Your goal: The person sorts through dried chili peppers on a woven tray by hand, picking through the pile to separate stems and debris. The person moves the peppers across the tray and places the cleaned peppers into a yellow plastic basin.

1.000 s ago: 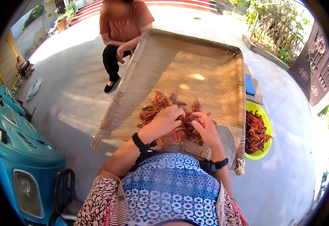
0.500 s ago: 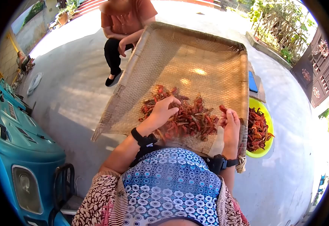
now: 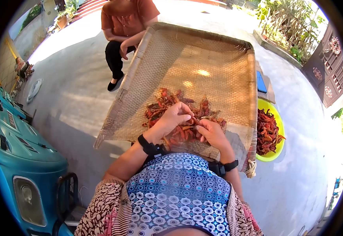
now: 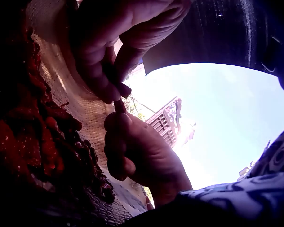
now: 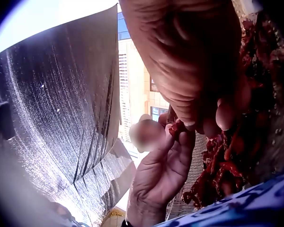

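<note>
Dried red peppers (image 3: 167, 103) lie in a loose pile at the near part of a woven tray (image 3: 218, 59). Above the pile the left hand (image 3: 172, 119) pinches a small red pepper (image 5: 175, 128) between thumb and fingers. Thumb and fingertips of the right hand (image 3: 214, 134) grip the other end of the same pepper, as the left wrist view shows. Both hands nearly meet there. In the left wrist view the left hand (image 4: 118, 42) is above and the right hand (image 4: 146, 151) below.
A yellow bowl (image 3: 280, 147) full of red peppers stands right of the tray, near a blue phone-like object (image 3: 261, 82). Beyond the tray's left side sits a person in an orange shirt (image 3: 128, 23). A teal vehicle (image 3: 30, 153) stands at the left.
The right hand went out to the tray's right side with a pepper, then came back left to the left hand. Both hands now hold one pepper between them.
</note>
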A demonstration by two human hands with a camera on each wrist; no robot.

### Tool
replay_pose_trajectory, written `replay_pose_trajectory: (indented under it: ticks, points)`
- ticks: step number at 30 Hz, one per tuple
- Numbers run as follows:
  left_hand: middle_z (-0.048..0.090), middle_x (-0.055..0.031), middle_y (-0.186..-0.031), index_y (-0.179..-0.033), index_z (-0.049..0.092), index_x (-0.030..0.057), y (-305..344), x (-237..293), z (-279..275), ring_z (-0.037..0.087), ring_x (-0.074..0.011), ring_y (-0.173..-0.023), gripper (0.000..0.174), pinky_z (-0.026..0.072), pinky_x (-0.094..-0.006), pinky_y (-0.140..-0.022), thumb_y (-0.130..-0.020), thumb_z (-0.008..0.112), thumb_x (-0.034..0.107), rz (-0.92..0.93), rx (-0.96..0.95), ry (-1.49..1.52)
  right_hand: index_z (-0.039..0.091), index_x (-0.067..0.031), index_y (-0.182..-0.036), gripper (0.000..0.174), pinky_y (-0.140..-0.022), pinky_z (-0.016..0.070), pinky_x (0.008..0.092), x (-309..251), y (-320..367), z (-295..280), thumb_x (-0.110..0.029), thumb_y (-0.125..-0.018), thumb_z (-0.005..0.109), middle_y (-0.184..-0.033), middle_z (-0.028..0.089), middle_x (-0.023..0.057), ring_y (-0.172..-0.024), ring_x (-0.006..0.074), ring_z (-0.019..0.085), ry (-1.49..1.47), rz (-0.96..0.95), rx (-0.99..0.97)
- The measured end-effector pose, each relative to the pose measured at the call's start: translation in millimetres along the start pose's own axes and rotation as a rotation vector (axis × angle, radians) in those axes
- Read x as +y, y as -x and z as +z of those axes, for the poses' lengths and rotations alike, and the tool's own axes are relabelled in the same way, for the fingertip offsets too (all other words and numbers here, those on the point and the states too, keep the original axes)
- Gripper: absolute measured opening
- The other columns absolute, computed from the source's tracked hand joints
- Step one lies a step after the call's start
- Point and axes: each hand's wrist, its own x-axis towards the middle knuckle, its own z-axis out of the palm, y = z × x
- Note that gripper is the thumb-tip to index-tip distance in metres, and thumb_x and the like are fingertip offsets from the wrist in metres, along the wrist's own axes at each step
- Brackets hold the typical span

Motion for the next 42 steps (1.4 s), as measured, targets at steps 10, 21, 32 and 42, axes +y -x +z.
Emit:
replay_pose_trajectory:
  ticks: [10, 21, 32, 42]
  points:
    - [0.066, -0.0136, -0.1, -0.107, 0.051, 0.0, -0.4, 4.0, -0.4, 0.068, -0.0194, -0.092, 0.016, 0.0582, -0.0291, -0.072, -0.096, 0.055, 0.01, -0.058, 0.091, -0.165, 0.063, -0.0023, -0.097, 0.026, -0.051, 0.0421, 0.0219, 21.0, 23.4, -56.2, -0.026, -0.098, 0.053, -0.068, 0.055, -0.0013, -0.056, 0.007, 0.051, -0.19, -0.043, 0.352]
    - [0.067, -0.0099, -0.099, -0.106, 0.053, 0.0025, 0.6, 3.4, 5.7, 0.064, -0.0134, -0.083, 0.016, 0.0515, -0.0255, -0.067, -0.093, 0.06, 0.009, -0.011, 0.082, -0.244, 0.059, -0.0035, -0.113, 0.031, -0.052, 0.0483, 0.0222, 6.3, 17.5, -31.6, -0.03, -0.098, 0.054, -0.082, 0.064, 0.0043, -0.058, 0.0071, 0.056, -0.354, -0.015, 0.188]
    - [0.064, -0.0097, -0.106, -0.114, 0.055, 0.0016, -4.3, -5.2, -6.2, 0.061, -0.0152, -0.097, 0.024, 0.0515, -0.0294, -0.08, -0.093, 0.06, 0.011, 0.074, 0.048, -0.379, 0.06, -0.0031, -0.095, 0.015, -0.055, 0.0457, 0.0225, 12.3, -2.3, -4.8, -0.018, -0.094, 0.061, -0.079, 0.063, 0.0025, -0.062, 0.0076, 0.058, -0.265, -0.079, 0.093]
    - [0.061, -0.0116, -0.092, -0.09, 0.064, 0.0102, 42.7, 28.7, -45.5, 0.062, -0.0292, -0.086, 0.014, 0.0491, -0.0391, -0.071, -0.076, 0.065, 0.009, 0.001, -0.29, -1.289, 0.059, -0.01, -0.105, 0.021, -0.062, 0.0458, 0.0246, 57.1, 32.0, -98.3, -0.029, -0.097, 0.056, -0.088, 0.064, -0.0012, -0.069, 0.0085, 0.053, -1.165, -0.346, 0.766]
